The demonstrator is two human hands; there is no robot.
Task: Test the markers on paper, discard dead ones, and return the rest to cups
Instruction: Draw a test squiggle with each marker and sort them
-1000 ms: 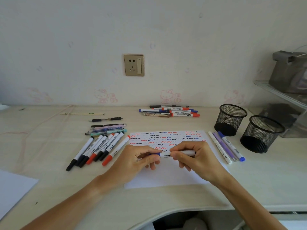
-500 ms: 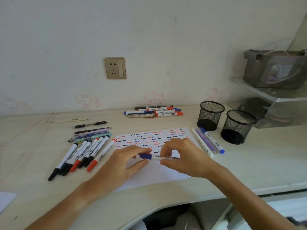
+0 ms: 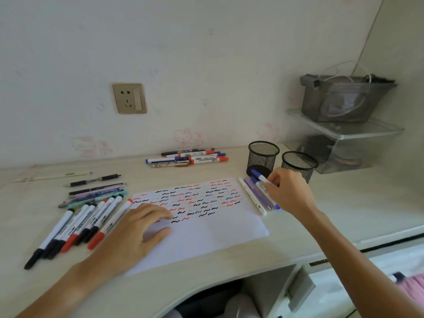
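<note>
A white sheet of paper (image 3: 213, 235) covered with red, blue and black squiggles lies in the middle of the desk. My left hand (image 3: 140, 230) rests flat on its left part, fingers relaxed. My right hand (image 3: 286, 191) holds a capped blue-tipped marker (image 3: 259, 176) just above a small row of pens (image 3: 254, 196) lying right of the paper. Two black mesh cups (image 3: 263, 154) (image 3: 298, 165) stand right behind that hand. A fan of whiteboard markers (image 3: 85, 223) lies left of the paper.
Another pile of markers (image 3: 188, 157) sits at the back near the wall. Thin pens (image 3: 96, 189) lie at the back left. A clear shelf (image 3: 348, 129) carries a grey bag (image 3: 344, 97) at the right. The desk edge (image 3: 321, 253) curves in front of me.
My hands have parted. The right hand has carried the blue marker from over the paper to the pen row beside the cups. The left hand has dropped flat onto the paper. The view has swung right.
</note>
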